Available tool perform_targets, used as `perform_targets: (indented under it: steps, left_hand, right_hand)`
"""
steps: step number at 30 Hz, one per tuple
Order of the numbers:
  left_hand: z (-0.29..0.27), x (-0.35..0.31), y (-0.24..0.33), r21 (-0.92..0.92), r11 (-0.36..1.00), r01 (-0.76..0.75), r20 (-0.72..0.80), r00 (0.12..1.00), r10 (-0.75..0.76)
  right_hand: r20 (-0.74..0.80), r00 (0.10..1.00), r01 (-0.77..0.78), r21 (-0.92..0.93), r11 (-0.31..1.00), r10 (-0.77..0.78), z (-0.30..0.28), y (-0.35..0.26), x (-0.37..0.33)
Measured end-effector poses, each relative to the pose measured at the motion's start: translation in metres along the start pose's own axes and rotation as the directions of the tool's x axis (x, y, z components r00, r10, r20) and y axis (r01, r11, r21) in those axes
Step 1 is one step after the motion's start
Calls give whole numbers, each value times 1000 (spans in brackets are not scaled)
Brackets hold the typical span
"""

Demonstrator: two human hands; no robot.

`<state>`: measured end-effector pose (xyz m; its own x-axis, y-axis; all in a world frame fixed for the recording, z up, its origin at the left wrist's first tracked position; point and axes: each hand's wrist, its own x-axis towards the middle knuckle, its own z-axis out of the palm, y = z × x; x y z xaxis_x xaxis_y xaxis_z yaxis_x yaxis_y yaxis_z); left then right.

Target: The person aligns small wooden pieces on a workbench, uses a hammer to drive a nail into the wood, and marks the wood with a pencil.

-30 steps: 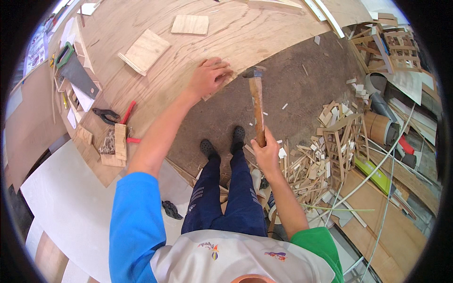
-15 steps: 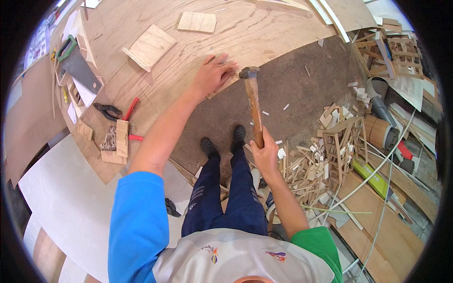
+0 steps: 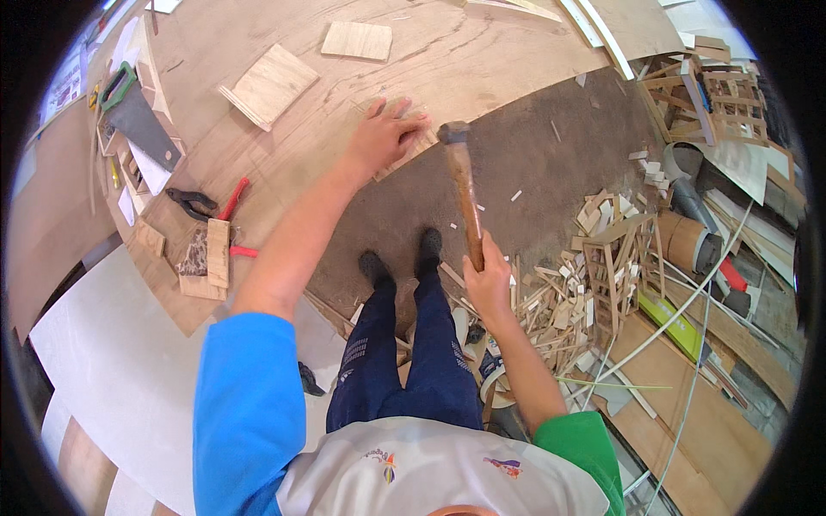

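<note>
My right hand (image 3: 488, 279) is wrapped round the wooden handle of a hammer (image 3: 465, 193). The hammer's dark metal head points away from me, just right of my left fingertips and apart from them. My left hand (image 3: 385, 138) is at the near edge of the plywood worktop (image 3: 482, 77), over a small wooden piece (image 3: 411, 161) that it partly covers. Its thumb and forefinger are drawn together in a pinch; whatever is between them is too small or hidden to make out.
Two wooden blocks (image 3: 274, 84) (image 3: 357, 40) lie beyond my left hand. To the left are red-handled pliers (image 3: 206, 202), small offcuts (image 3: 218, 254) and a green-handled saw (image 3: 142, 120). A heap of wood scraps (image 3: 568, 297) covers the floor at right, beside a wooden frame (image 3: 618, 258).
The hammer head has tilted slightly and shows more of its top. My left hand keeps its place at the worktop edge. The whole view has shifted a little.
</note>
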<state>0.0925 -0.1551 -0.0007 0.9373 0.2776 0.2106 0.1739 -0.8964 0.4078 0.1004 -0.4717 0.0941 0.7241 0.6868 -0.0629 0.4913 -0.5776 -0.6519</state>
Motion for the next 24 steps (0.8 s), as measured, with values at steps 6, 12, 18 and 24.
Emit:
perform_targets:
  steps: [6,12,18,24]
  left_hand:
    - [-10,2,6,-30,999,16,19,1000,-16]
    - [-2,-1,1,-57,998,13,-24,1000,-15]
    - [-1,0,1,34,999,5,-34,999,-4]
    - [-4,-1,5,-67,997,29,-43,999,-32]
  right_hand:
    - [93,993,-71,33,997,68,0,0,0]
    - [-26,999,21,30,999,-20,6,-7,1]
    - [0,996,-91,70,993,91,3,1,-1]
    - [36,999,-19,76,997,16,9,6,-2]
